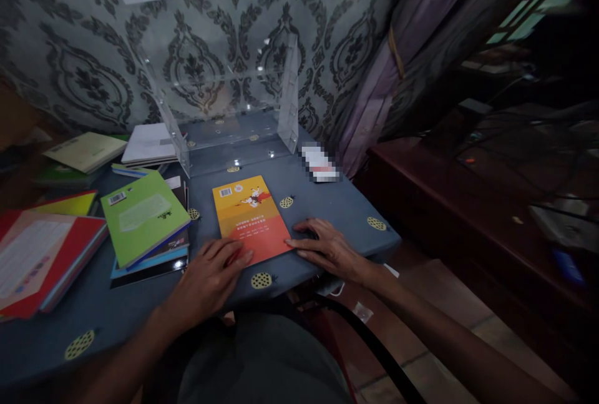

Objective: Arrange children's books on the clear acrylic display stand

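An orange and yellow book [249,210] with a barcode and a small picture lies flat on the blue tablecloth. My left hand [213,273] rests over its lower left corner, thumb and fingers lying on the cover and not closed round it. At the lower right edge, my right hand [330,248] has its fingers apart, and a fingertip touches the book's side. Behind the book stands a clear acrylic rack [234,123] with upright side panels.
Left of the book is a pile with a green book [145,213] on top. Further left lie red books [47,260], a cream book [84,149] and white books [150,143]. A blurred-out white item [319,162] sits right of the rack. The table's right corner [393,238] borders a dark red cabinet [435,185].
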{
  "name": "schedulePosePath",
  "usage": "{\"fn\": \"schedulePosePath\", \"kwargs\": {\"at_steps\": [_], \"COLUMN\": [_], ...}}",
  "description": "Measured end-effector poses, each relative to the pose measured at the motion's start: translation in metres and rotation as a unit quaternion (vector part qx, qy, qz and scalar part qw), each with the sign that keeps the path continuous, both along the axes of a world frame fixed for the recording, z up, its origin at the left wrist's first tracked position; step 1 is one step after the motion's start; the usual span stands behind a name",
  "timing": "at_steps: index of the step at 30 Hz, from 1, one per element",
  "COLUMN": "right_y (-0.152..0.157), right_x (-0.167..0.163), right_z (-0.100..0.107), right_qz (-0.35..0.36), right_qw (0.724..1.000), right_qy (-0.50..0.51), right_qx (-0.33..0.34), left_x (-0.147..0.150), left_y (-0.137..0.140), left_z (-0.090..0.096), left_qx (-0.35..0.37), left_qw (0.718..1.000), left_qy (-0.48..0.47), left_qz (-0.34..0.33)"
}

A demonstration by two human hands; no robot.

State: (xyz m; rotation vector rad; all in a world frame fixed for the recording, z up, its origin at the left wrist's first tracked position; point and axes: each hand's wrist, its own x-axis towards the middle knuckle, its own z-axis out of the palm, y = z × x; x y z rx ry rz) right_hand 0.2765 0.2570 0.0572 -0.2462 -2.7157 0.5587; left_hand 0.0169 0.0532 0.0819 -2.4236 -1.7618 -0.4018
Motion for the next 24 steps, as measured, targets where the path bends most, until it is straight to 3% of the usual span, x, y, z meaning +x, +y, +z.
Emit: {"fn": "schedulePosePath", "kwargs": {"at_steps": [5,12,16,20,24], "right_y": [-0.006,-0.012,-0.014,-0.018,-0.020], "right_x": [-0.004,-0.020,-0.029,-0.039,-0.043], "right_z": [0.001,0.012,0.018,0.022,0.026], "right_qz": [0.014,0.040,0.022,-0.003,0.000], "right_qw": [1.000,0.999,0.999,0.997,0.996], "right_qy": [0.003,0.003,-0.021,-0.032,-0.040], "right_qx": [-0.009,0.011,0.038,0.072,0.075], "left_x": [-0.012,-0.011,-0.003,-0.002,-0.011], "left_y": [-0.008,0.005,0.006,0.005,0.011], "left_z": [-0.007,0.013,0.012,0.017,0.040], "left_qx": [-0.035,-0.151,-0.146,-0.122,-0.134], "left_qw": [0.997,0.974,0.955,0.955,0.966], "left_qy": [0.048,0.168,0.255,0.258,0.204], "left_qz": [0.042,-0.011,-0.053,-0.079,-0.083]}}
